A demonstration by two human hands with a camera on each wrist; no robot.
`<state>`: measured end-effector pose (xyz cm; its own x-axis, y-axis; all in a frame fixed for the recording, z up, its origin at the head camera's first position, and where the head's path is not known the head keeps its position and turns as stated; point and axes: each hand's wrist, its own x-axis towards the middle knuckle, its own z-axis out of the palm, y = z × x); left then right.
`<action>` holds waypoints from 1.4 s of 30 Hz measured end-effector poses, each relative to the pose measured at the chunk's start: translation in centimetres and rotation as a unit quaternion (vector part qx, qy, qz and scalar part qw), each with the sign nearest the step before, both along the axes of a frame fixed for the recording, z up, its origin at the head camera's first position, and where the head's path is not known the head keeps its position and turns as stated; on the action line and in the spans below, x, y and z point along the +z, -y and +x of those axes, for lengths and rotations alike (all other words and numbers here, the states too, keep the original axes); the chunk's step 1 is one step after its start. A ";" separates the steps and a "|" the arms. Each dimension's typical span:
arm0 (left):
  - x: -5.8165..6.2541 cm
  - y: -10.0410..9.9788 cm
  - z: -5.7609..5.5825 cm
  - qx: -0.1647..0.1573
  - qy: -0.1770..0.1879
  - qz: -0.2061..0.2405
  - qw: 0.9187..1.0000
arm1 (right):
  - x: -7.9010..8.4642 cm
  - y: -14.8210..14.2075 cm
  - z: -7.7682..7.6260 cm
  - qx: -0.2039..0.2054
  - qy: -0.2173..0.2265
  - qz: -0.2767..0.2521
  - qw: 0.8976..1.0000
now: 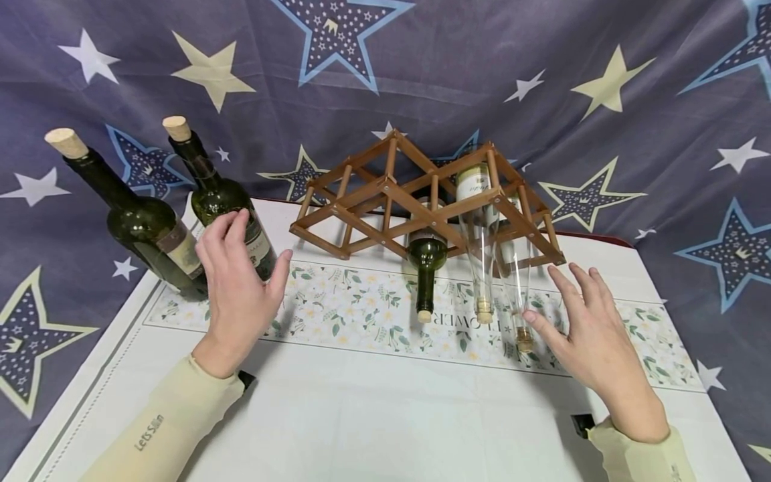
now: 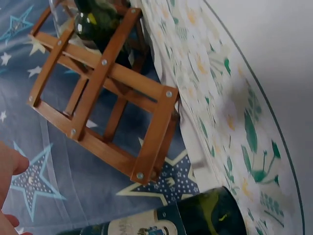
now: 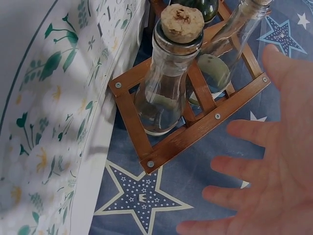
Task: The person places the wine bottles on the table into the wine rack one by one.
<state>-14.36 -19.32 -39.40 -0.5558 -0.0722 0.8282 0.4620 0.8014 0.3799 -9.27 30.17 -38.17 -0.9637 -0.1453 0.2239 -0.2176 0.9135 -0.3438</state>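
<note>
My left hand (image 1: 235, 294) hovers in front of a corked dark green wine bottle (image 1: 219, 194), fingers loosely bent, thumb out to the side. Whether it touches the glass is unclear in the head view; in the left wrist view its fingertips (image 2: 17, 161) show apart from the labelled bottle (image 2: 210, 215). Beside a wooden lattice wine rack (image 1: 386, 188), my right hand (image 1: 593, 338) is spread and holds nothing. The rack carries a green bottle (image 1: 429, 253) and two clear bottles, one in the middle right (image 1: 480, 234) and one at the right end (image 1: 517, 268), necks toward me.
Another corked green bottle (image 1: 141, 224) stands at the far left of the white table (image 1: 373, 415). A flowered strip (image 1: 361, 301) crosses the tabletop beneath the bottle necks. Behind the rack hangs a dark star-patterned cloth (image 1: 458, 67).
</note>
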 end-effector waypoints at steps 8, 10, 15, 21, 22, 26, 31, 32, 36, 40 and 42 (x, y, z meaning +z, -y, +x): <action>0.4 0.8 -1.0 0.025 -0.023 0.042 0.998 | -0.1 -0.2 0.1 0.000 0.000 0.005 1.000; 0.5 1.0 -1.3 0.032 -0.025 0.052 0.998 | -0.1 -0.3 0.1 0.002 -0.005 0.006 1.000; 0.6 1.6 -2.2 0.043 -0.020 0.066 0.997 | -0.3 -0.6 0.3 0.003 -0.013 0.006 1.000; 0.1 2.1 -3.1 0.057 0.002 0.085 0.995 | -0.6 -0.8 0.4 0.000 -0.013 0.007 1.000; 0.0 2.2 -3.2 0.059 0.010 0.088 0.994 | -0.6 -0.8 0.4 0.000 -0.013 0.008 1.000; -0.1 2.3 -3.5 0.069 0.048 0.102 0.991 | -0.7 -0.9 0.5 0.000 -0.014 0.007 1.000; -0.4 2.4 -3.9 0.079 0.073 0.121 0.987 | -0.8 -1.0 0.5 0.000 -0.015 0.006 1.000; -0.4 2.4 -4.0 0.079 0.076 0.123 0.986 | -0.8 -1.0 0.5 -0.001 -0.014 0.006 1.000; -0.6 2.6 -4.2 0.079 0.081 0.117 0.987 | -0.8 -1.0 0.5 -0.005 -0.011 0.006 1.000; -0.8 2.7 -4.3 0.080 0.081 0.114 0.987 | -0.7 -0.8 0.4 -0.006 -0.007 0.006 1.000; -0.9 2.6 -4.4 0.081 0.086 0.122 0.986 | -0.8 -0.8 0.4 -0.006 -0.005 0.006 1.000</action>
